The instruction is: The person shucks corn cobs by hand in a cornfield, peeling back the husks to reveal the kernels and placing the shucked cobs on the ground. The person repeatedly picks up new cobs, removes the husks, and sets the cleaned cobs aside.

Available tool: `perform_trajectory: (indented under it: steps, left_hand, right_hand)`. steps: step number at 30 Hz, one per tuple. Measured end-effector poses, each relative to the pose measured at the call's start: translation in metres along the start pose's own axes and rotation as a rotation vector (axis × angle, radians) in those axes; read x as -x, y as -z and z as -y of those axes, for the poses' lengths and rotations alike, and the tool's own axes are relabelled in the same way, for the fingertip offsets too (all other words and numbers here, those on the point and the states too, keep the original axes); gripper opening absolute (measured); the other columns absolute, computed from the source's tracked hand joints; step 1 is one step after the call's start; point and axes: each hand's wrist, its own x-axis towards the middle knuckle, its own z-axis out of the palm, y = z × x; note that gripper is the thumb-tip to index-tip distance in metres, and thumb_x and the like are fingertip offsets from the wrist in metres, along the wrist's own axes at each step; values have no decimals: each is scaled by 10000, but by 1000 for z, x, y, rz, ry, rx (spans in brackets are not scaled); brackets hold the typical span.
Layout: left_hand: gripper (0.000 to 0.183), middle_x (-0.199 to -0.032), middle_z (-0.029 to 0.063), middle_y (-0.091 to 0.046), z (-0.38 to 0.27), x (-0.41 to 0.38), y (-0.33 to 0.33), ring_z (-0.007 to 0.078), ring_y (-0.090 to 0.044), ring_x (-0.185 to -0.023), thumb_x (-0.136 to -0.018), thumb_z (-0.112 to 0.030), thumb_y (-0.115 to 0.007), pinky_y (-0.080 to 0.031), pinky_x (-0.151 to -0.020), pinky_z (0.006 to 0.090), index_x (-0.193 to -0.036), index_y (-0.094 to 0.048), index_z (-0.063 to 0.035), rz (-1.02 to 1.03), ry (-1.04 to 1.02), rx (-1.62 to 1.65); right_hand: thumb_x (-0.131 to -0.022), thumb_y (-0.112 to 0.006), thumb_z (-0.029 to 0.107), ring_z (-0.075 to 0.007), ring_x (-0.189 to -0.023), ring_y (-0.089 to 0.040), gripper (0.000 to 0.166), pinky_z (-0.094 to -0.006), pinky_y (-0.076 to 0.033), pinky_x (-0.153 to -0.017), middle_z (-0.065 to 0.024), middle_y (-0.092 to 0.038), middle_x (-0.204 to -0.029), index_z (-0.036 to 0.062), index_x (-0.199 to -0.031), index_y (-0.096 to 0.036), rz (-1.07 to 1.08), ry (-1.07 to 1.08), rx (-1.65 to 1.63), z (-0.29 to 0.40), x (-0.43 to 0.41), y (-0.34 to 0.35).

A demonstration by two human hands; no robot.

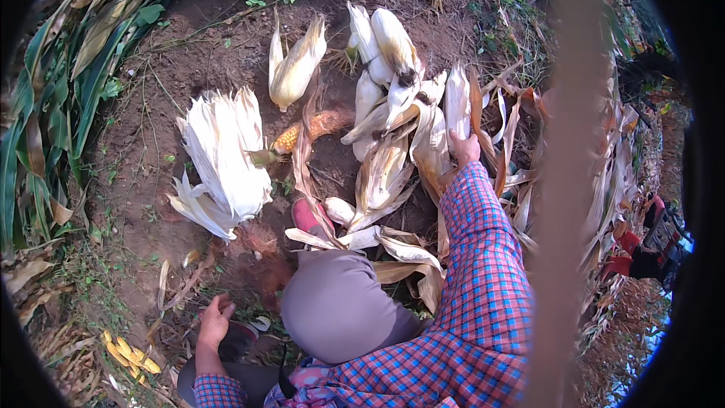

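My right hand (465, 148) grips the lower end of a corn ear in its pale dry husk (457, 96), at the right edge of a pile of husked-over ears (391, 96). Beside my bent knee, low on the left, my left hand (215, 318) has its thumb and fingers apart and nothing visible in it. A bare orange-yellow corn cob (311, 129) lies on the soil, partly crossed by a dry brown leaf (303, 153). Left of it rests a bundle of stripped white husks (226, 158). Another empty-looking husk (297, 65) lies farther ahead.
Several peeled yellow cobs (130, 356) lie at lower left. Green and dry corn leaves (54, 102) line the left side. A blurred brown stalk or pole (566, 181) crosses the right of the view close up. Dry stalks (614, 164) and a red-and-black object (640, 246) lie beyond.
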Motion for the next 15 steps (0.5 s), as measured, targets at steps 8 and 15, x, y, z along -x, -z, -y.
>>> perform_trajectory:
  steps: [8,15]
  left_hand:
    - [407,-1126,150,-606,-14,8,-10,220,-583,-1041,-865,-111,-626,-464,-882,315,-1235,-486,-10,5,-17,51]
    - [362,-1105,129,-609,-33,44,7,197,-595,-1005,-877,-92,-584,-454,-899,305,-1222,-498,-20,-88,-306,236]
  right_hand:
    - [-650,-786,442,-340,-1083,-562,828,-367,-441,-925,-250,-561,-1182,-126,-1172,-487,118,-15,-175,-5,16,13]
    - [-848,-647,238,-180,-1079,-548,579,-328,-440,-931,-77,-536,-1220,4,-1311,-390,807,93,-1286,49,213,99]
